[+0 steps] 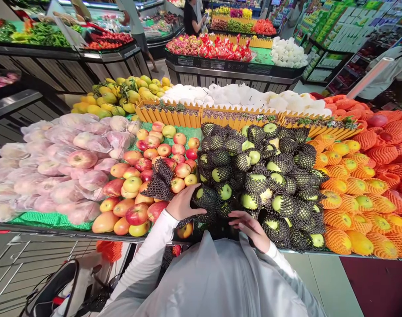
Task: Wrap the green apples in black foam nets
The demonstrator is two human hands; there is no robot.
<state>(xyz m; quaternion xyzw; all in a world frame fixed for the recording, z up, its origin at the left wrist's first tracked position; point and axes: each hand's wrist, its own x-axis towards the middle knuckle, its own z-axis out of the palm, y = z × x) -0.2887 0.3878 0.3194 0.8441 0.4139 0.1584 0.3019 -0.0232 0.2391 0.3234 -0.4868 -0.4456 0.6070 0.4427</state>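
Observation:
My left hand [184, 204] is curled against the left side of a green apple in a black foam net [205, 196], thumb below and fingers above. My right hand [251, 228] hovers at the front of the same pile, its fingers stretched out and slightly apart with nothing in them. Around both hands lie several netted green apples [280, 164]. Left of my left hand are loose red and yellow apples [137, 214], with a black foam net [160, 180] lying on top of them.
Bagged pale pink fruit [83, 159] is heaped on the left. Orange-netted fruit [352, 199] fills the right. A low yellow fence [169, 115] runs behind the apples. A wire shopping cart [12, 268] holding a bag stands at lower left. Other people [191, 20] are farther back.

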